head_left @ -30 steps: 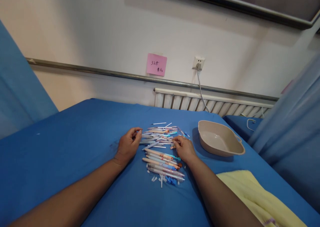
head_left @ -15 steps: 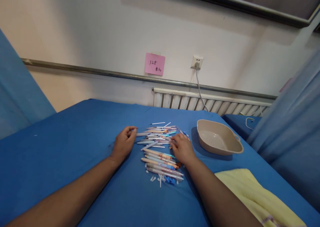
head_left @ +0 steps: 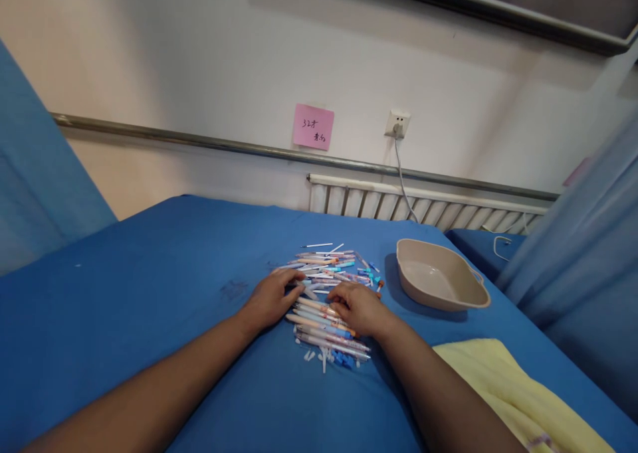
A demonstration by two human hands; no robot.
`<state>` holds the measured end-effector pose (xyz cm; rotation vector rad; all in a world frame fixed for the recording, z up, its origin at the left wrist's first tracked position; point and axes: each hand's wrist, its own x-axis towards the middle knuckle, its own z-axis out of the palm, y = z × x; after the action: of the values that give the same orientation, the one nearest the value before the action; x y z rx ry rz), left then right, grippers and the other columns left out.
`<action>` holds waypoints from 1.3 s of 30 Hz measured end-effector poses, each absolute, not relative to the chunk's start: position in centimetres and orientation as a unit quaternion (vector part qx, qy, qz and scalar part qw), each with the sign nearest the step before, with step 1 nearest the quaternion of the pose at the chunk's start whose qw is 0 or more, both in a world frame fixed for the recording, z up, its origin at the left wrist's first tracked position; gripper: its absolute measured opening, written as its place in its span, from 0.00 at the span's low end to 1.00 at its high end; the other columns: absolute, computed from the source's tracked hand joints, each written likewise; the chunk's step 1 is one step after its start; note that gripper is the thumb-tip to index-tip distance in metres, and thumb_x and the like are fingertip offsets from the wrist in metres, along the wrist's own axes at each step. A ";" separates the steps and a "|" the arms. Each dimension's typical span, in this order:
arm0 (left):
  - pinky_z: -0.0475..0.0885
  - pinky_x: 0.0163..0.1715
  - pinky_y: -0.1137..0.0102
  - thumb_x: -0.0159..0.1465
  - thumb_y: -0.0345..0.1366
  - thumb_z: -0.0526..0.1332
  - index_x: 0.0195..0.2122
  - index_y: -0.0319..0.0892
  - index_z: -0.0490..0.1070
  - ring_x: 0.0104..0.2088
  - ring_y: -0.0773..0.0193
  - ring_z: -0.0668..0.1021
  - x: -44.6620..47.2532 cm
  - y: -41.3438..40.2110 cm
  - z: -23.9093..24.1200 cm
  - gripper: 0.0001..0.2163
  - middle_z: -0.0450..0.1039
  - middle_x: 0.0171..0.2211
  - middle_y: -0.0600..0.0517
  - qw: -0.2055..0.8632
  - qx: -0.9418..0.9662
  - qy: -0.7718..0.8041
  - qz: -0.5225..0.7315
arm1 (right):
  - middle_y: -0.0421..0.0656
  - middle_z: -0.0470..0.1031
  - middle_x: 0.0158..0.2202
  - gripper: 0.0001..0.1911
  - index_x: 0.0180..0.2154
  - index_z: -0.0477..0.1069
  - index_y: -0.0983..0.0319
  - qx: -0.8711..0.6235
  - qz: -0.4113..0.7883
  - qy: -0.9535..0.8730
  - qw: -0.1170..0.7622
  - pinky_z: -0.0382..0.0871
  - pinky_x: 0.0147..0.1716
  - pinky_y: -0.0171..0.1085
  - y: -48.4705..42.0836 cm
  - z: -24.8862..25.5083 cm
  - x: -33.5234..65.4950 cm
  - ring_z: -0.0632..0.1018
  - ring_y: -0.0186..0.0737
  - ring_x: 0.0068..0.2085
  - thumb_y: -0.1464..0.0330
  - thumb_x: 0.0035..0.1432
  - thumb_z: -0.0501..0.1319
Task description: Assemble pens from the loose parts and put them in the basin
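A heap of pens [head_left: 326,277] and loose pen parts lies on the blue cloth [head_left: 149,293] in front of me. My left hand [head_left: 272,299] rests on the left side of the heap, its fingers curled over a pen barrel. My right hand [head_left: 356,307] lies on the right side of the heap, its fingers bent down onto the pens. The two hands are close together, about a hand's width apart. Small blue caps and white pieces [head_left: 331,358] lie at the near edge of the heap.
A beige oval basin [head_left: 438,277] stands on the cloth to the right of the pens. A yellow towel [head_left: 518,386] lies at the near right. A radiator [head_left: 423,204], wall socket [head_left: 397,124] and pink note [head_left: 312,127] are on the wall behind. Blue curtains hang at both sides.
Both hands have moved toward me and inward, from the far edges of the heap onto its middle. Several pens at the far right have spread out a little.
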<state>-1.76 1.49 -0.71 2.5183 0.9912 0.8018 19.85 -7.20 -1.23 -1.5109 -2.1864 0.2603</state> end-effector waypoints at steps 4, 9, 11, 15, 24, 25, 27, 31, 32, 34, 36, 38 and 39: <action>0.66 0.48 0.63 0.61 0.38 0.55 0.41 0.43 0.71 0.45 0.57 0.73 -1.8 1.3 -0.5 0.10 0.75 0.41 0.48 0.141 0.892 0.319 0.289 | 0.45 0.75 0.41 0.12 0.42 0.73 0.60 -0.568 0.064 -0.801 0.179 0.63 0.43 0.37 -7.5 -0.3 19.6 0.73 0.42 0.43 0.72 0.55 0.57; 0.66 0.47 0.64 0.62 0.37 0.55 0.41 0.43 0.71 0.44 0.58 0.73 -1.7 0.8 -0.1 0.09 0.74 0.41 0.49 0.139 0.898 0.294 0.297 | 0.46 0.74 0.42 0.12 0.42 0.71 0.61 -0.577 0.070 -0.794 0.180 0.61 0.45 0.37 -7.6 -0.5 19.7 0.72 0.43 0.45 0.72 0.55 0.58; 0.66 0.47 0.64 0.62 0.37 0.55 0.41 0.43 0.71 0.44 0.59 0.73 -1.8 0.6 0.0 0.09 0.74 0.41 0.49 0.139 0.899 0.289 0.300 | 0.45 0.74 0.41 0.10 0.41 0.70 0.61 -0.569 0.090 -0.785 0.226 0.62 0.43 0.36 -7.4 -1.0 19.9 0.73 0.41 0.43 0.72 0.56 0.57; 0.66 0.48 0.64 0.62 0.38 0.56 0.43 0.43 0.70 0.45 0.58 0.73 -1.8 0.7 -0.1 0.10 0.74 0.42 0.49 0.140 0.899 0.279 0.306 | 0.42 0.74 0.34 0.06 0.37 0.70 0.62 -0.563 0.138 -0.739 0.344 0.63 0.36 0.34 -6.8 -2.1 20.2 0.73 0.37 0.36 0.71 0.58 0.55; 0.65 0.47 0.63 0.63 0.37 0.56 0.43 0.44 0.70 0.45 0.59 0.72 -1.8 0.7 0.0 0.09 0.73 0.42 0.49 0.139 0.910 0.262 0.288 | 0.39 0.73 0.27 0.06 0.33 0.72 0.62 -0.541 0.285 -0.658 0.439 0.64 0.31 0.33 -5.9 -3.8 20.5 0.72 0.35 0.30 0.69 0.55 0.57; 0.65 0.48 0.63 0.62 0.38 0.57 0.45 0.44 0.69 0.46 0.58 0.71 -1.8 0.7 0.1 0.10 0.73 0.43 0.49 0.135 0.910 0.259 0.294 | 0.39 0.72 0.27 0.06 0.33 0.72 0.62 -0.535 0.299 -0.651 0.447 0.64 0.31 0.33 -5.8 -3.9 20.6 0.72 0.35 0.29 0.68 0.54 0.57; 0.64 0.49 0.62 0.62 0.38 0.58 0.45 0.44 0.69 0.47 0.57 0.70 -1.8 0.5 0.3 0.11 0.73 0.43 0.49 0.127 0.914 0.250 0.295 | 0.38 0.72 0.27 0.07 0.33 0.71 0.62 -0.525 0.323 -0.641 0.458 0.64 0.30 0.33 -5.7 -3.9 20.5 0.71 0.35 0.29 0.67 0.54 0.57; 0.65 0.46 0.64 0.65 0.39 0.53 0.41 0.44 0.71 0.43 0.59 0.72 -1.7 0.4 0.5 0.10 0.74 0.39 0.49 0.130 0.919 0.260 0.266 | 0.38 0.71 0.27 0.07 0.32 0.71 0.62 -0.514 0.343 -0.630 0.470 0.64 0.31 0.33 -5.6 -4.0 20.5 0.71 0.34 0.29 0.67 0.53 0.57; 0.66 0.45 0.64 0.66 0.39 0.52 0.40 0.44 0.72 0.41 0.59 0.72 -1.7 0.4 0.5 0.11 0.74 0.37 0.49 0.135 0.917 0.270 0.260 | 0.38 0.71 0.28 0.06 0.32 0.71 0.62 -0.512 0.342 -0.630 0.473 0.64 0.31 0.34 -5.5 -4.1 20.5 0.71 0.34 0.29 0.67 0.53 0.58; 0.67 0.44 0.65 0.66 0.40 0.50 0.41 0.44 0.72 0.40 0.60 0.73 -1.7 0.5 0.4 0.12 0.74 0.37 0.50 0.146 0.910 0.286 0.260 | 0.38 0.71 0.28 0.06 0.33 0.71 0.62 -0.511 0.338 -0.630 0.477 0.64 0.32 0.34 -5.5 -4.2 20.4 0.71 0.34 0.30 0.67 0.52 0.58; 0.67 0.46 0.65 0.65 0.41 0.53 0.45 0.44 0.70 0.44 0.59 0.73 -1.7 0.5 0.2 0.13 0.74 0.42 0.49 0.151 0.903 0.290 0.277 | 0.38 0.71 0.27 0.06 0.32 0.71 0.62 -0.516 0.334 -0.630 0.474 0.64 0.31 0.33 -5.4 -4.3 20.5 0.71 0.34 0.29 0.67 0.52 0.58; 0.66 0.48 0.64 0.62 0.42 0.57 0.50 0.43 0.67 0.47 0.57 0.72 -1.7 0.5 0.0 0.16 0.72 0.46 0.47 0.151 0.900 0.281 0.297 | 0.38 0.71 0.27 0.05 0.32 0.71 0.61 -0.523 0.328 -0.631 0.469 0.64 0.30 0.33 -5.4 -4.4 20.5 0.71 0.35 0.29 0.67 0.52 0.59; 0.66 0.48 0.64 0.62 0.41 0.57 0.50 0.43 0.67 0.48 0.57 0.72 -1.7 0.5 -0.1 0.16 0.72 0.47 0.47 0.153 0.900 0.277 0.300 | 0.38 0.72 0.27 0.05 0.32 0.71 0.61 -0.524 0.324 -0.634 0.468 0.64 0.30 0.33 -5.4 -4.4 20.5 0.72 0.35 0.29 0.68 0.52 0.59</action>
<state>-1.67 0.50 -0.08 2.5807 0.7945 0.8605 20.47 -5.44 -4.40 -1.2862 -1.5540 0.7944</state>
